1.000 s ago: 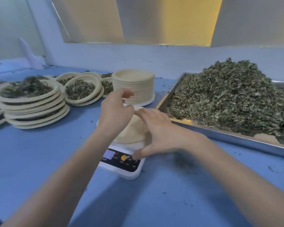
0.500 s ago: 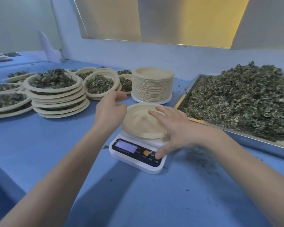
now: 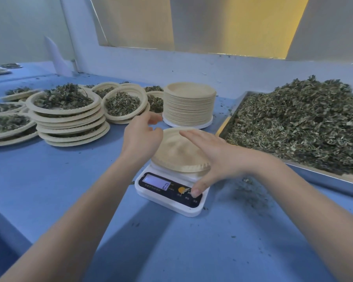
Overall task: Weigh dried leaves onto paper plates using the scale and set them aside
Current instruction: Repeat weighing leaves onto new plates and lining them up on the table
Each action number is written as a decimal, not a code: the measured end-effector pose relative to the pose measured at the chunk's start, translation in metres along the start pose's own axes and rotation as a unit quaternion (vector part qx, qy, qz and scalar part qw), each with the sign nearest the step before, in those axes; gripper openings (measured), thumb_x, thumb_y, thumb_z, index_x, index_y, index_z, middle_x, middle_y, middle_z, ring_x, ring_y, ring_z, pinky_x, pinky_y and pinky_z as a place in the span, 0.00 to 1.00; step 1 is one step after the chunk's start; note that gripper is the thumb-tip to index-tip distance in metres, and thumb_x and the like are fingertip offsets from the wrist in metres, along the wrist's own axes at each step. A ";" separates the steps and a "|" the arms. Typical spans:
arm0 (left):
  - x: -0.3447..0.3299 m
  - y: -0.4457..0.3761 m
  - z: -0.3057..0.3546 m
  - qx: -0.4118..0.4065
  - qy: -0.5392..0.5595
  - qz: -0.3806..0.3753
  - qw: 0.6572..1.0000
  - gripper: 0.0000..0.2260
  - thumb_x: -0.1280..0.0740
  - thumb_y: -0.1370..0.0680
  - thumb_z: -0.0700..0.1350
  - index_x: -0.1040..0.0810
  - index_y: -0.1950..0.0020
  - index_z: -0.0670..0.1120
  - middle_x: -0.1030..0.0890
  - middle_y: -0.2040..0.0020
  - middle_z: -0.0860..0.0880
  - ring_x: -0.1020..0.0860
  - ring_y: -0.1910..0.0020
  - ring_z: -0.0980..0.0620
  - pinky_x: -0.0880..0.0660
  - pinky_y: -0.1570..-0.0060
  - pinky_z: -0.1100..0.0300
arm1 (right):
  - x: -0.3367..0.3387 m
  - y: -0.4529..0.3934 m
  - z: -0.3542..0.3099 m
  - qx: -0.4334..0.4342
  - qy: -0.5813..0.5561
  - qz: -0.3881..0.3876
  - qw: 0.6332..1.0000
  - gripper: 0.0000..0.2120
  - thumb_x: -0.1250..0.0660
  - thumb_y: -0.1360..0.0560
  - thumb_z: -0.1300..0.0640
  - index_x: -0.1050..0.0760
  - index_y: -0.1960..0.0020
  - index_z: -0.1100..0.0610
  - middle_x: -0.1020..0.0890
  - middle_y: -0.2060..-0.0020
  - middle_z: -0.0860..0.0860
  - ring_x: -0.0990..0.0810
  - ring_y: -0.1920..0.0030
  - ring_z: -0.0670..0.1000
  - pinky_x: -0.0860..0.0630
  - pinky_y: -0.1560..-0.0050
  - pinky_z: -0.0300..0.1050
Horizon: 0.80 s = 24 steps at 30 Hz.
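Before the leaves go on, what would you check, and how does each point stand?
1. Empty plate sits on the scale: ok.
2. Display reads zero: ok, it looks like a 0.
3. Right hand off the scale: not ok, its thumb is on a button.
4. Left hand holds nothing: ok.
5. Leaves in the tray close by: ok.
6. Plate centred: cannot tell.

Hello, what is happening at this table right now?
A person is weighing dried leaves. An empty paper plate sits on the scale. The right hand has its thumb on the scale's buttons; the left hand hovers beside the plate. Filled plates are stacked on the left, leaves piled in a tray on the right.
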State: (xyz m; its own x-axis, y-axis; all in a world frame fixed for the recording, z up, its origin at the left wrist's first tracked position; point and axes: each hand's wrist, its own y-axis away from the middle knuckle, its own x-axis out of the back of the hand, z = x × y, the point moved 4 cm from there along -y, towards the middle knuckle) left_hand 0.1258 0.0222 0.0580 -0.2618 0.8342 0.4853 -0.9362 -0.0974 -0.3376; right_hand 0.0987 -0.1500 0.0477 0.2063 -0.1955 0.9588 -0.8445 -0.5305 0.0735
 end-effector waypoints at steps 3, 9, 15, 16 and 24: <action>-0.001 0.000 0.001 -0.001 -0.002 -0.002 1.000 0.16 0.40 0.25 0.38 0.24 0.42 0.53 0.24 0.45 0.55 0.25 0.48 0.55 0.32 0.51 0.60 | 0.005 0.000 0.003 -0.009 -0.031 -0.007 0.999 0.62 0.24 0.44 0.34 0.61 0.24 0.41 0.57 0.25 0.36 0.59 0.25 0.44 0.56 0.25 0.47; -0.028 0.000 0.031 -0.074 -0.026 -0.021 0.997 0.14 0.38 0.25 0.39 0.23 0.44 0.52 0.23 0.44 0.55 0.28 0.48 0.58 0.37 0.51 0.67 | 0.029 0.013 0.019 -0.023 -0.125 0.079 0.989 0.51 0.33 0.40 0.31 0.50 0.23 0.45 0.45 0.25 0.40 0.45 0.32 0.35 0.48 0.34 0.34; -0.115 0.001 0.095 -0.128 -0.048 -0.137 0.981 0.15 0.36 0.27 0.39 0.24 0.41 0.48 0.22 0.43 0.48 0.26 0.43 0.49 0.32 0.47 0.60 | 0.046 0.039 0.057 -0.040 -0.156 0.155 0.975 0.27 0.27 0.29 0.51 0.31 0.33 0.53 0.22 0.40 0.50 0.23 0.42 0.48 0.27 0.41 0.45; -0.130 0.001 0.104 -0.130 -0.056 -0.157 0.977 0.17 0.36 0.28 0.39 0.24 0.40 0.47 0.22 0.43 0.47 0.26 0.43 0.48 0.32 0.47 0.59 | 0.048 0.045 0.068 -0.050 -0.156 0.166 0.973 0.26 0.27 0.30 0.53 0.30 0.34 0.55 0.22 0.41 0.50 0.22 0.43 0.48 0.27 0.42 0.43; -0.216 -0.025 0.130 -0.079 -0.194 -0.308 0.928 0.16 0.40 0.24 0.40 0.32 0.37 0.41 0.23 0.50 0.43 0.26 0.57 0.47 0.30 0.62 0.55 | 0.061 0.091 0.186 -0.241 -0.015 0.126 0.962 0.46 0.28 0.32 0.39 0.46 0.23 0.52 0.30 0.30 0.54 0.27 0.38 0.52 0.34 0.47 0.38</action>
State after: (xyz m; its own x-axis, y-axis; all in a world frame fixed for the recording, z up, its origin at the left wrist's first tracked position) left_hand 0.1748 -0.2260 0.0664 0.2180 0.4438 0.8692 -0.8987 0.4386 0.0014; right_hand 0.1267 -0.3637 0.0622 -0.0272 -0.2955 0.9550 -0.9992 -0.0195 -0.0345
